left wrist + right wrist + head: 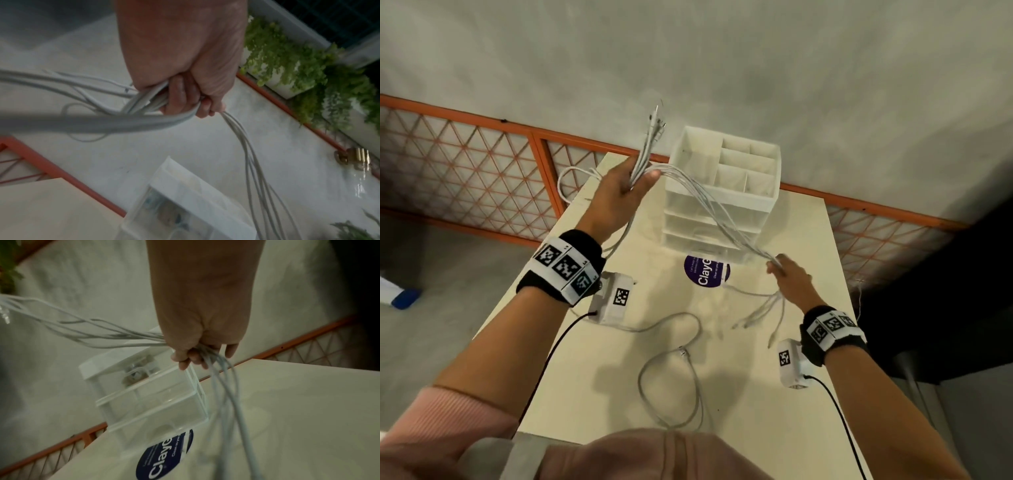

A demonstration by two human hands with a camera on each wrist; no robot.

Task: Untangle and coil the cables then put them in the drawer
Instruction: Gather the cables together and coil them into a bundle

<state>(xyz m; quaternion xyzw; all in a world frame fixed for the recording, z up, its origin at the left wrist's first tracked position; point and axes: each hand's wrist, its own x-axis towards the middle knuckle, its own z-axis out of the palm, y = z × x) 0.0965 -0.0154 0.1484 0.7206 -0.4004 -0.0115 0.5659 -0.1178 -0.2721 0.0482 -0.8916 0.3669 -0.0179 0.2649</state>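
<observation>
Several thin white cables (709, 205) stretch in the air between my two hands, in front of the clear drawer unit (722, 192). My left hand (625, 192) is raised left of the unit and grips the bundle (148, 100), with plug ends (655, 123) sticking up above the fist. My right hand (787, 274) is lower, to the right, and pinches the same cables (205, 352); their loose ends (760, 311) dangle below it. Another white cable (674, 377) lies looped on the table (791, 394). In the right wrist view the drawers (152, 402) look shut.
A round purple sticker (705, 272) lies on the table just in front of the drawer unit. An orange lattice railing (482, 157) runs behind the table, with green plants (298, 65) beyond it. Black sensor leads (551, 353) hang from both wrists.
</observation>
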